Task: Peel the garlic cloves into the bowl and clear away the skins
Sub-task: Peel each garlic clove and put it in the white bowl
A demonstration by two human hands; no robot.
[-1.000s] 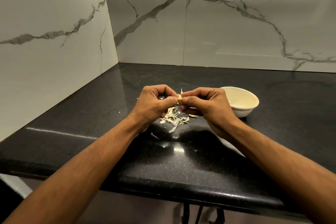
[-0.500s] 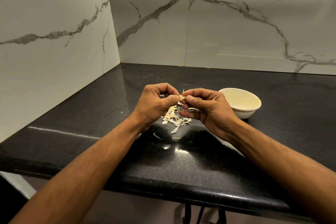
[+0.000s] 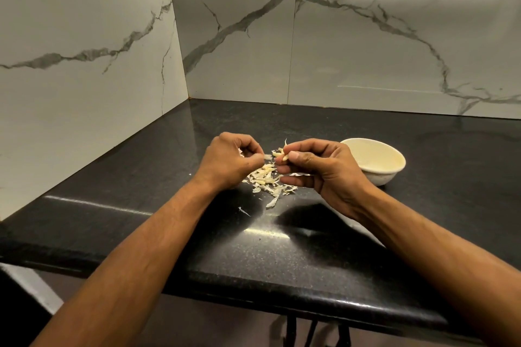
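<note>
A black speckled worktop fills a corner between marbled walls, its polished face throwing back streaks of light near the front edge. A cream bowl stands on it, right of the middle. Just left of the bowl lies a loose heap of pale garlic skins, with what may be a few cloves mixed in. One small stray scrap lies apart, nearer the front edge than the heap.

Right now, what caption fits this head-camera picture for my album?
Right hand pinches a garlic clove, left hand pulls skin away, above the peels, beside the bowl.
</note>
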